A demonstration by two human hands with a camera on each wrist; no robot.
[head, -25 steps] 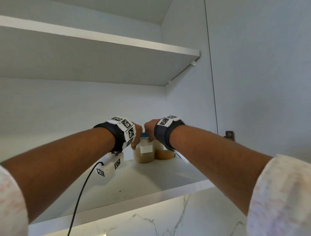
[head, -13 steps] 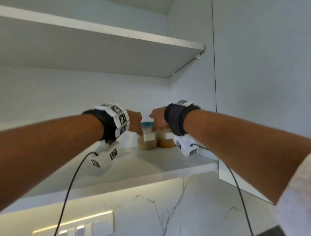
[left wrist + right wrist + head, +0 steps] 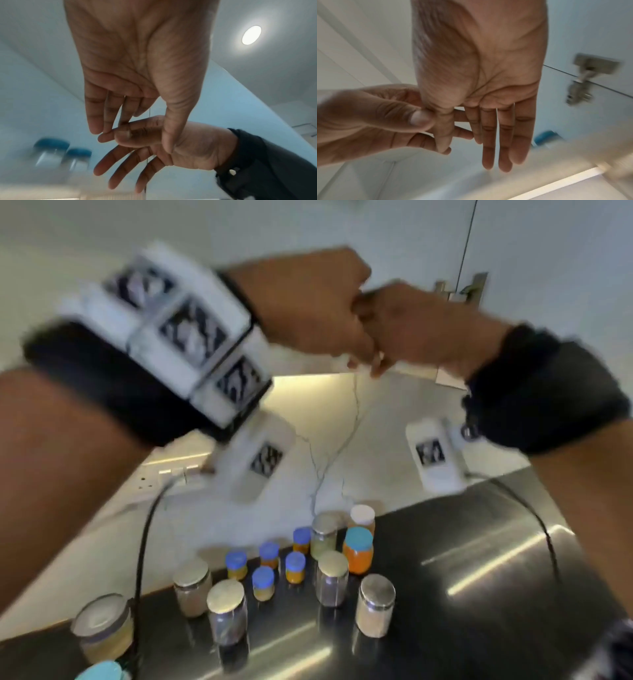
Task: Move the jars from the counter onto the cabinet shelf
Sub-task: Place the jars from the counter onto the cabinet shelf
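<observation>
Several jars stand on the dark steel counter point(image 3: 479, 594): an orange-filled jar with a teal lid point(image 3: 358, 549), small blue-lidded jars point(image 3: 263, 582), and steel-lidded jars point(image 3: 375, 604). My left hand point(image 3: 308, 313) and right hand point(image 3: 421, 333) hang blurred high above them, close together and holding nothing. In the left wrist view the left hand point(image 3: 120, 115) has relaxed fingers, and two blue-lidded jars point(image 3: 51, 151) stand on the cabinet shelf beyond. The right hand point(image 3: 488, 135) shows a flat palm with straight fingers.
A larger jar point(image 3: 102, 631) and a teal lid point(image 3: 101, 672) sit at the counter's front left, beside a black cable point(image 3: 144, 542). A marble backsplash point(image 3: 342, 422) with a socket plate point(image 3: 171, 474) rises behind. A cabinet hinge point(image 3: 472, 285) is at upper right.
Both hands have let go of the two jars on the shelf and pulled back empty. The head view has swung down from the shelf to the counter.
</observation>
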